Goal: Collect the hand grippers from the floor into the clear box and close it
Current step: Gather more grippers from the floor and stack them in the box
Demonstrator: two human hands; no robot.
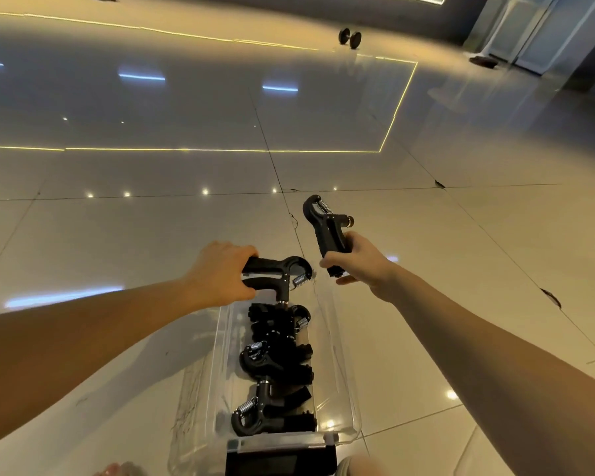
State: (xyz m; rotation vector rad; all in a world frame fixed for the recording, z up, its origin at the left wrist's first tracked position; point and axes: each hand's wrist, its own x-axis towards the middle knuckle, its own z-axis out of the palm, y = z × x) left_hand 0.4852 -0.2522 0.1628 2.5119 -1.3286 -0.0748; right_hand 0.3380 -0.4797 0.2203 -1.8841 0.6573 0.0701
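Observation:
The clear box (334, 352) lies open on the tiled floor below my arms, with several black hand grippers (275, 369) stacked inside it. My left hand (217, 274) is closed around the handles of a black hand gripper (282, 271), held just over the box's far end, spring end pointing right. Beyond and to the right of the box's far end, my right hand (358, 261) holds a second black hand gripper (323, 225) by its handles, spring end pointing up and away. The box's lid is not clearly visible.
A dark object (279, 463) sits at the box's near end by my feet. A dumbbell (350, 37) rests on the floor far ahead. Glass doors (529, 32) stand at the upper right. Glossy tiles stretch all around.

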